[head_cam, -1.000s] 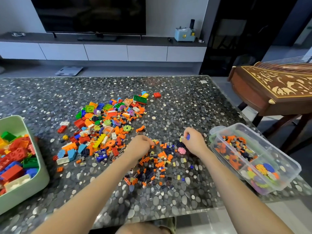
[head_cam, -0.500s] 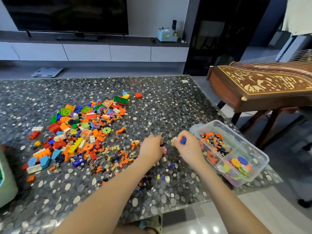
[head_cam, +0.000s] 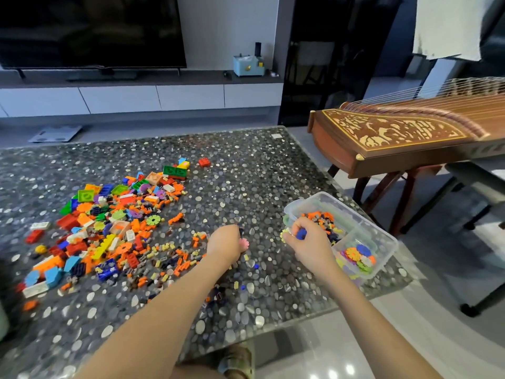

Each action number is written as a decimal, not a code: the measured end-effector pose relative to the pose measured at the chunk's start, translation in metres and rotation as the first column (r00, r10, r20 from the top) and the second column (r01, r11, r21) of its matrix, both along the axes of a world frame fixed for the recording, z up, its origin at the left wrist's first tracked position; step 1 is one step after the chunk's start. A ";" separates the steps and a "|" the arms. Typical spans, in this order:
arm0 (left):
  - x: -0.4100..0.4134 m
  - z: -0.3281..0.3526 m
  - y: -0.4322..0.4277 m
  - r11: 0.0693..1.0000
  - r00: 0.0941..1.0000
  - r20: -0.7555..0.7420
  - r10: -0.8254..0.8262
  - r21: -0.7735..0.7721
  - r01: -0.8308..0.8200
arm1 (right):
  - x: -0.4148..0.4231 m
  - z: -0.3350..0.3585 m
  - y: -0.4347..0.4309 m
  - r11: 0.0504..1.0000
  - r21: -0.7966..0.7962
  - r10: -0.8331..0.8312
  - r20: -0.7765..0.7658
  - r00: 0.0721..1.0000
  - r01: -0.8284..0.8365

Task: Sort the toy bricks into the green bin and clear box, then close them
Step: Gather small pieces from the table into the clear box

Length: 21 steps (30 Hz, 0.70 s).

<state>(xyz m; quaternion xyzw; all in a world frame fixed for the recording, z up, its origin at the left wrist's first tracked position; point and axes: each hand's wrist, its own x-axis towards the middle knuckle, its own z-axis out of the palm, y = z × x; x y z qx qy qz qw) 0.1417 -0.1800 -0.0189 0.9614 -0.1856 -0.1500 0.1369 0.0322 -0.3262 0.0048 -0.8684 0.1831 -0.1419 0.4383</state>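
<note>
The clear box (head_cam: 388, 242), a thin-walled plastic tub with rounded corners, sits open-topped at the edge of the table (head_cam: 246, 165), whose glossy dark top is set with pale pebble shapes. A divider splits the box: the compartment farther from the person holds tiny orange and dark bits (head_cam: 319, 218), the nearer one flat, flower-shaped discs (head_cam: 358, 255) in yellow, blue and green.

The right hand (head_cam: 308, 242) hovers at the box's left rim, fingers curled, pinching a small blue piece (head_cam: 301, 233), with a yellow toothed disc (head_cam: 284, 236) showing at its fingertips. The left hand (head_cam: 225, 246) is a little left of the box, apart from the right, knuckles up and fingers bent toward the tabletop; a pink flower disc (head_cam: 243, 243) lies at its fingertips (gripped or merely touched, I cannot tell).

Well to the left of the box spreads the heap of toy bricks (head_cam: 114, 233): chunky studded blocks, gear-like rounds and flat plates, thinning toward the box into a scatter of small orange and tan pieces (head_cam: 175, 258).

Beyond the box stands a carved wooden stringed instrument (head_cam: 396, 138).
</note>
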 end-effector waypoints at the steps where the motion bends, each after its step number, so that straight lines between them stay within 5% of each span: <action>1: 0.000 0.002 0.000 1.000 1.000 0.001 0.002 -0.011 -0.002 | -0.001 0.000 0.000 1.000 0.017 0.004 -0.003 1.000 -0.004; 9: -0.019 0.018 -0.013 0.934 0.985 -0.158 0.067 -0.337 -0.117 | -0.030 0.023 -0.032 0.987 0.142 -0.083 0.072 0.994 0.072; 12: -0.045 0.044 -0.039 0.864 0.933 -0.349 -0.088 -0.493 -0.103 | -0.049 0.035 -0.069 0.990 -0.051 -0.128 0.025 0.991 0.129; 14: -0.065 0.059 -0.066 0.841 0.876 -0.416 -0.243 -0.540 -0.023 | -0.059 0.042 -0.095 0.971 -0.229 -0.103 -0.162 0.981 0.064; 17: -0.085 0.069 -0.110 0.849 0.866 -0.367 -0.340 -0.515 0.115 | -0.062 0.043 -0.117 0.931 -0.349 -0.040 -0.393 0.919 -0.108; 21: -0.096 0.073 -0.153 0.910 0.922 -0.156 -0.355 -0.282 0.303 | -0.056 0.049 -0.125 0.935 -0.304 0.017 -0.482 0.876 -0.185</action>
